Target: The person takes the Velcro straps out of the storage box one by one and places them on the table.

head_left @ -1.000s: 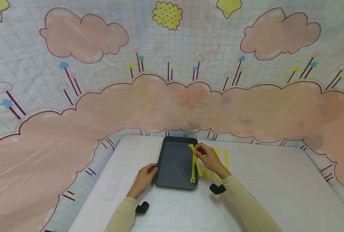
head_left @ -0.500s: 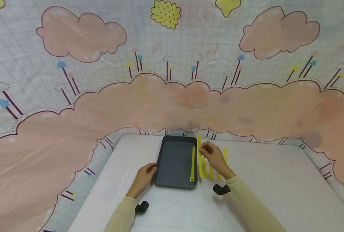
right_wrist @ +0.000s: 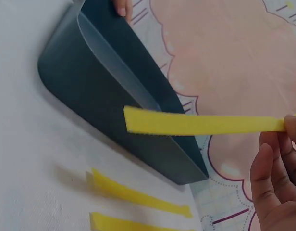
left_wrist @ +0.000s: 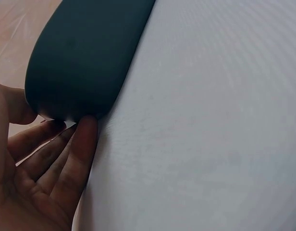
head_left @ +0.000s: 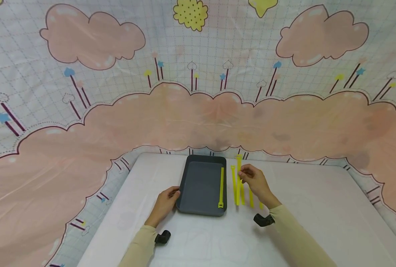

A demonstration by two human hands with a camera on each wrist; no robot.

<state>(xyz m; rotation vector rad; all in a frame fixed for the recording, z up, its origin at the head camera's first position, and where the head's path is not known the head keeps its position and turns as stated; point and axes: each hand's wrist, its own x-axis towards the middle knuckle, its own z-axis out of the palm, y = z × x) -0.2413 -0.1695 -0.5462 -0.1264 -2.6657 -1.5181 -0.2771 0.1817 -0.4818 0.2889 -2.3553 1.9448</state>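
A dark grey rectangular tray (head_left: 201, 185) lies on the white table. My left hand (head_left: 166, 205) grips its near left side; in the left wrist view, the fingertips (left_wrist: 85, 127) meet the tray's outer wall. One yellow strap (head_left: 221, 187) with a slotted end lies inside the tray along its right side. To the right of the tray, my right hand (head_left: 256, 183) pinches another yellow strap (right_wrist: 201, 124) between thumb and fingers. That strap hangs above the table, its free end pointing toward me. Several more yellow straps lie side by side underneath, partly hidden by the hand.
The white table (head_left: 198, 244) ends at a patterned pink-and-white cloth (head_left: 198, 122) hanging behind it. A black wrist-worn device (head_left: 264, 220) sits below the right wrist, and a similar black device (head_left: 163, 237) is at the left wrist.
My right hand has carried its yellow strap from over the tray's right rim to the right, above the straps on the table. My left hand has stayed at the tray.
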